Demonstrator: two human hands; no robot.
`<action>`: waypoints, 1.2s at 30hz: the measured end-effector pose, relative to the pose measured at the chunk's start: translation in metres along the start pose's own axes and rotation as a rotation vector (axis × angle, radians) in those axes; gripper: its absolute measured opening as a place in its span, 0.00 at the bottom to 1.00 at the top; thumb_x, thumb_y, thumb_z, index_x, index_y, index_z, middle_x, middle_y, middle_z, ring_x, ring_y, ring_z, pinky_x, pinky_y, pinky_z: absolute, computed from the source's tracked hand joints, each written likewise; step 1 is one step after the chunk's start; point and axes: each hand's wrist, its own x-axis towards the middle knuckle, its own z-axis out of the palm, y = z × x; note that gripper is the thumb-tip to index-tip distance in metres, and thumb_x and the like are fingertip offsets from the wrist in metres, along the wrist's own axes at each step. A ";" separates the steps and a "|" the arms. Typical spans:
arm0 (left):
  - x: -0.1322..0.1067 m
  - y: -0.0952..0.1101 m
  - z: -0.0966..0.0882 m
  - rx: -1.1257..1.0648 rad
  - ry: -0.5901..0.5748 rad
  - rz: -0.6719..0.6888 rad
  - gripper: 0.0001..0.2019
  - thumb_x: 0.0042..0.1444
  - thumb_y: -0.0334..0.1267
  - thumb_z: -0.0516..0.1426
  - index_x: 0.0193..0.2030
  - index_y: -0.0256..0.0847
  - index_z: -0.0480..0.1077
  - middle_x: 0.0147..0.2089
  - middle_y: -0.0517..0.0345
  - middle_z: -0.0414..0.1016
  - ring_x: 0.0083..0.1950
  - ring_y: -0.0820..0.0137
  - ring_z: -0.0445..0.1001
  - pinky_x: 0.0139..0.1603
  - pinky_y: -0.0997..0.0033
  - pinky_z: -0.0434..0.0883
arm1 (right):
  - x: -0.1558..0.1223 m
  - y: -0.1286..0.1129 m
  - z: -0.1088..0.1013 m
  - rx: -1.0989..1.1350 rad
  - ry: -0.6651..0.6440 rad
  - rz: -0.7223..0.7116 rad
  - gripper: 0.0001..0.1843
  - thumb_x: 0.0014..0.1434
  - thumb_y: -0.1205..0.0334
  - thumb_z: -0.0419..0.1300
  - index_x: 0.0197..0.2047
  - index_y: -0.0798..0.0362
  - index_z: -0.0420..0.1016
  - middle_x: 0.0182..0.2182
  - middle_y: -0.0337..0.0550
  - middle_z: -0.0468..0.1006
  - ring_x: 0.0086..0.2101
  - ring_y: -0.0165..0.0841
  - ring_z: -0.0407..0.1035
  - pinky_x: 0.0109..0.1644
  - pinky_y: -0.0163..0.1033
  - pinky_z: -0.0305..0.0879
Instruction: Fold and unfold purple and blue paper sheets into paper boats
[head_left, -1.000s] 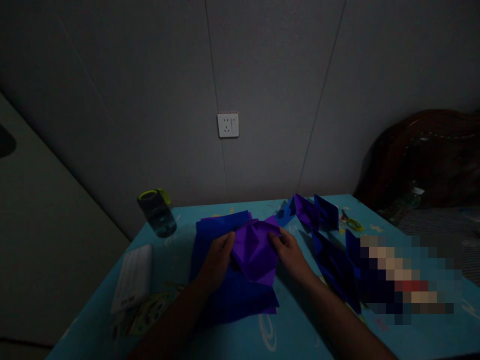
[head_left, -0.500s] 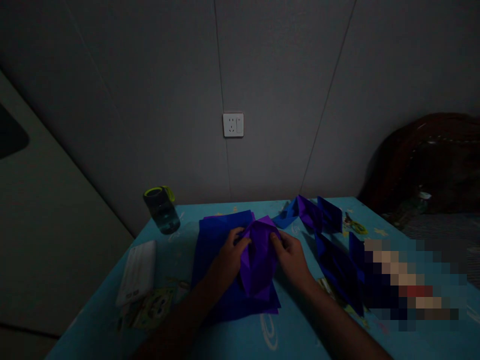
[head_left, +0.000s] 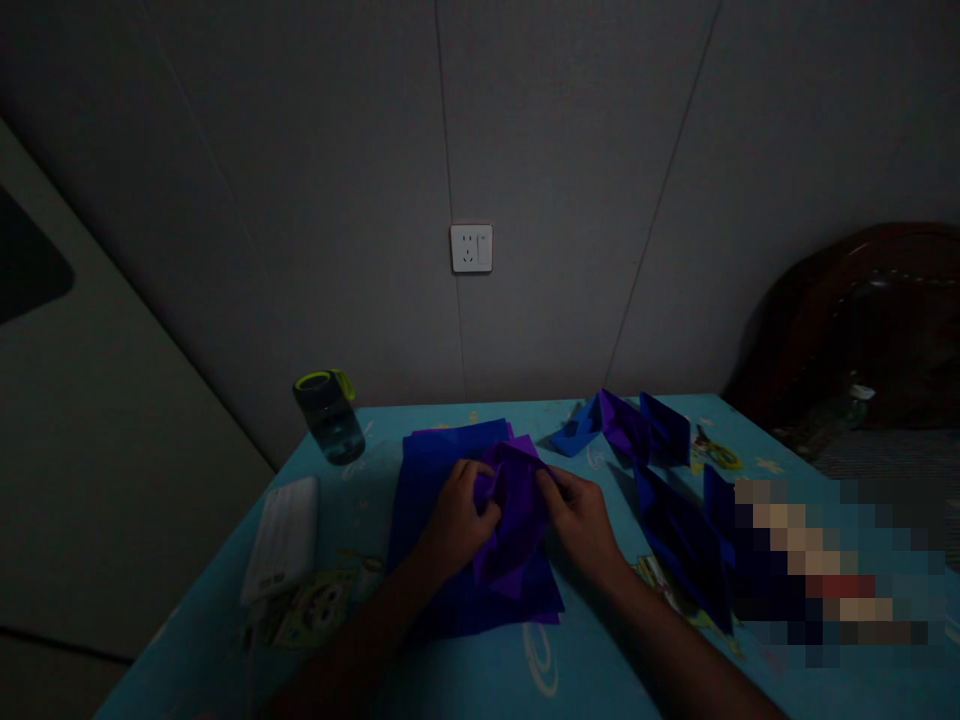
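A partly folded purple paper piece (head_left: 514, 515) is pinched between both my hands above a stack of dark blue paper sheets (head_left: 427, 470) on the light blue table (head_left: 600, 660). My left hand (head_left: 457, 520) grips its left side with curled fingers. My right hand (head_left: 581, 520) grips its right side, fingers closed on the paper. The room is dim.
A small jar with a yellow-green lid (head_left: 328, 415) stands at the back left. A white flat box (head_left: 281, 540) lies left, over printed cards (head_left: 315, 605). Folded blue and purple paper shapes (head_left: 630, 425) and more dark blue ones (head_left: 679, 540) sit right. A wall socket (head_left: 472, 248) is behind.
My hands have come closer together, squeezing the purple paper from a wide open shape into a narrow folded one. The view has shifted slightly.
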 end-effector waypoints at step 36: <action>-0.009 0.044 -0.135 -0.816 0.081 -0.438 0.35 0.48 0.45 0.66 0.63 0.44 0.63 0.52 0.49 0.79 0.47 0.54 0.80 0.43 0.59 0.78 | 0.028 -0.003 -0.042 0.548 -0.046 0.324 0.15 0.52 0.49 0.66 0.40 0.48 0.77 0.33 0.43 0.84 0.34 0.43 0.79 0.36 0.45 0.73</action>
